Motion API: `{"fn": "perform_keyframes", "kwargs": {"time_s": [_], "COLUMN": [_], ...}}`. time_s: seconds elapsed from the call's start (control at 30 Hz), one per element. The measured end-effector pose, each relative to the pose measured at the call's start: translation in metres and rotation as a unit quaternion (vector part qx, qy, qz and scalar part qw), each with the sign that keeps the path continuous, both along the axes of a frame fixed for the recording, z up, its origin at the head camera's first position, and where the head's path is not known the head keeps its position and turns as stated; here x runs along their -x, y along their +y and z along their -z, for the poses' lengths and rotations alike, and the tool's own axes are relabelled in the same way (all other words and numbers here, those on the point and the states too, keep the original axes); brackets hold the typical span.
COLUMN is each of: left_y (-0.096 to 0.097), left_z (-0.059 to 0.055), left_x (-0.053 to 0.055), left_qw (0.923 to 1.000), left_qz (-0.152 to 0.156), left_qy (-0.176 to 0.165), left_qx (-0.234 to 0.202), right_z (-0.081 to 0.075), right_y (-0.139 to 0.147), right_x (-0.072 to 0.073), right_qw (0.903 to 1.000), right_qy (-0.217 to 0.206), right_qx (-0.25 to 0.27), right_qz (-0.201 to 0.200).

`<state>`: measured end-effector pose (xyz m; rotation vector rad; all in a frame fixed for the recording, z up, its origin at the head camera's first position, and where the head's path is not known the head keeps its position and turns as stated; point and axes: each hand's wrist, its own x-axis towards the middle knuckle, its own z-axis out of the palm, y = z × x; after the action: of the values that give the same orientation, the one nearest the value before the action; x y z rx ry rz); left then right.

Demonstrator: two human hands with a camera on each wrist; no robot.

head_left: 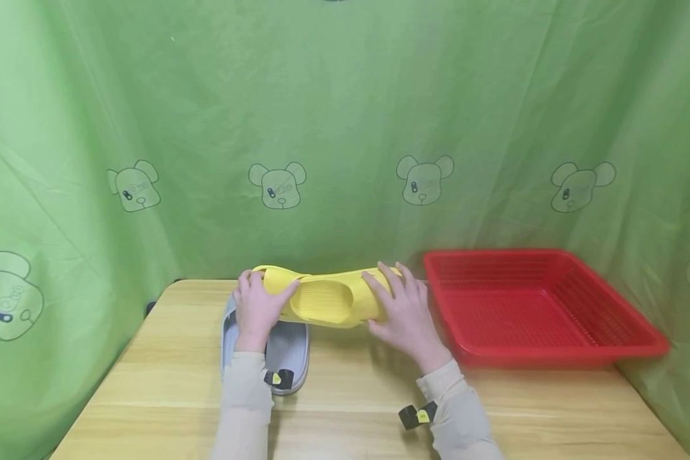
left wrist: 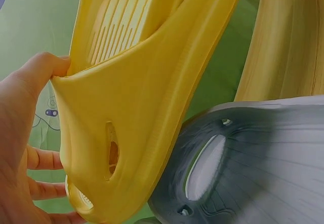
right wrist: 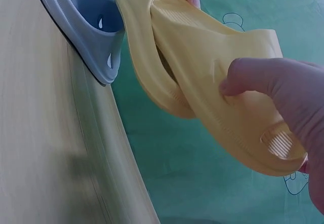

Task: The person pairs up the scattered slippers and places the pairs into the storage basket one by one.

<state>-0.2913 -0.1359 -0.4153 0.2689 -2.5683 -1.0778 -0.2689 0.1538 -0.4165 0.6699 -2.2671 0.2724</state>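
1. Biggest worry first: the yellow slippers (head_left: 322,301) looked like 2 overlapped, toes at opposite ends. If my left hand (head_left: 259,313) and right hand (head_left: 411,319) had drifted apart, I reckon 1 could've slid out and dropped.
2. Next risk was the left end. It hung close over the grey footwear (head_left: 287,351) (my wrist covered too much to tell if that was 1 slipper or 2), so dipping that side could've bumped it along the table (head_left: 351,415).
3. Over on the right, the red basket (head_left: 552,352) stood just beside my knuckles. Swinging right while too low might've clipped its rim.
4. Left hand pose: grasping the left end, thumb at the edge of the foot opening, other fingers spread round the toe's far side. Forearm ran pretty straight from near to far.
5. Right hand pose: grasping the right end, thumb pressed on the strap from the near side, fingers over the top. That forearm slanted in from the near right.
6. So the yellow slippers were up off the wood, towards the far edge, between grey stuff and basket, lying roughly left to right.
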Motion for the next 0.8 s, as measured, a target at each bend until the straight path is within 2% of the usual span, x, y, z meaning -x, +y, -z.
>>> {"fn": "perform_keyframes", "kwargs": {"time_s": [0.3, 0.57, 0.8], "left_y": [0.003, 0.011, 0.018], "left_z": [0.000, 0.001, -0.001], "left_x": [-0.001, -0.001, -0.002], "left_qw": [0.9999, 0.9997, 0.9989], "left_qz": [0.014, 0.004, -0.014], "left_qy": [-0.002, 0.015, 0.029], "left_qx": [0.003, 0.018, 0.035], "right_z": [0.001, 0.000, -0.001], "right_y": [0.001, -0.002, -0.004], "right_x": [-0.003, -0.005, -0.006], "right_qw": [0.9997, 0.9984, 0.9977], "right_qy": [-0.017, -0.049, -0.053], "right_qx": [-0.009, -0.008, -0.015], "right_qz": [0.013, 0.027, 0.040]}}
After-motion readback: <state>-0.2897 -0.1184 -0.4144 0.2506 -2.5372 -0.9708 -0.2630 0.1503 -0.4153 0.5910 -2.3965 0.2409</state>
